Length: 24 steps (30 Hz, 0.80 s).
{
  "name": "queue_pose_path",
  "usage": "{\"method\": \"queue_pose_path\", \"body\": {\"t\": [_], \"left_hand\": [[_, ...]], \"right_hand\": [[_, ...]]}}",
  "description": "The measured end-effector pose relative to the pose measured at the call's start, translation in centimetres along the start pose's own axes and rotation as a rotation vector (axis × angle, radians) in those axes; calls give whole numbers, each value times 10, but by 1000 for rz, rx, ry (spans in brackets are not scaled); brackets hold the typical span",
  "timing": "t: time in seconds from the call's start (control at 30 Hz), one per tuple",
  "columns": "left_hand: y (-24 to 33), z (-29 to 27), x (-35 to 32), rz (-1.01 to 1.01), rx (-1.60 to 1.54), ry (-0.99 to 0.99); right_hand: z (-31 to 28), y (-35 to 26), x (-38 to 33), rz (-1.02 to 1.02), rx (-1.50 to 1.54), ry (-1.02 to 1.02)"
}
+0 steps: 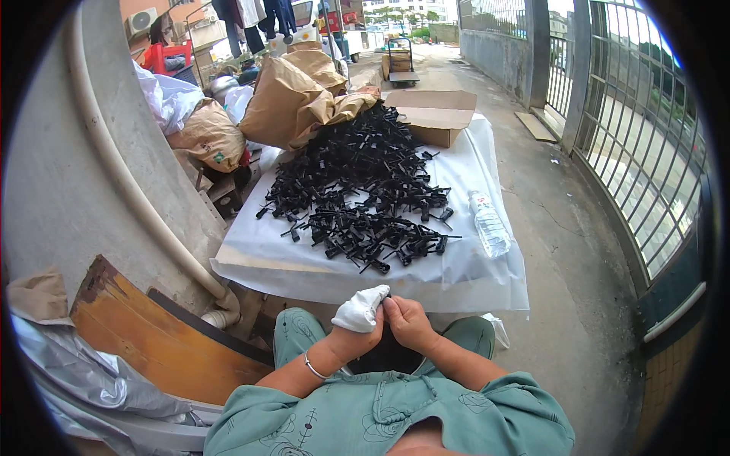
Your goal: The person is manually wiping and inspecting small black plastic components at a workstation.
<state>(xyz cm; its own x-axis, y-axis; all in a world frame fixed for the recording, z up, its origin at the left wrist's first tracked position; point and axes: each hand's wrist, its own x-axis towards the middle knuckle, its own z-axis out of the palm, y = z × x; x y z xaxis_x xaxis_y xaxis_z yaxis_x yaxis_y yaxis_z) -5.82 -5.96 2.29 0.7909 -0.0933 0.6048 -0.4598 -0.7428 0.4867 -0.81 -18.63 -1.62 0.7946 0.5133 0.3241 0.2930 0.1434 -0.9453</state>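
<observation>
A white cloth (359,310) covers the fingers of my left hand (353,336), which is closed at the table's near edge. Against it, my right hand (409,324) pinches a small black part (387,296); only a dark bit of it shows between the fingers. Both hands meet around this part, above my lap. Just beyond them, a large heap of black plastic parts with thin stems (357,175) spreads over the white-sheeted table (281,270). The exact kind of these parts is too small to make out.
A clear plastic bottle (489,223) lies on the table's right side. An open cardboard box (433,114) and a large brown paper sack (285,102) are at the back. Left are a wall pipe (125,178) and a wooden board (160,334); right, a barred gate (639,129).
</observation>
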Motion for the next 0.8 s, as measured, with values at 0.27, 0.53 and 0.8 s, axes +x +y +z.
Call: {"method": "queue_pose_path", "body": {"t": [0.27, 0.53, 0.8], "left_hand": [[-9, -11, -14, -67, -51, 60], [-33, -28, -19, -392, -783, 148], [-49, -43, -29, -524, -887, 55]], "right_hand": [[12, -2, 3, 230, 144, -84], [13, -25, 19, 57, -412, -292], [17, -29, 30, -280, -443, -324]]}}
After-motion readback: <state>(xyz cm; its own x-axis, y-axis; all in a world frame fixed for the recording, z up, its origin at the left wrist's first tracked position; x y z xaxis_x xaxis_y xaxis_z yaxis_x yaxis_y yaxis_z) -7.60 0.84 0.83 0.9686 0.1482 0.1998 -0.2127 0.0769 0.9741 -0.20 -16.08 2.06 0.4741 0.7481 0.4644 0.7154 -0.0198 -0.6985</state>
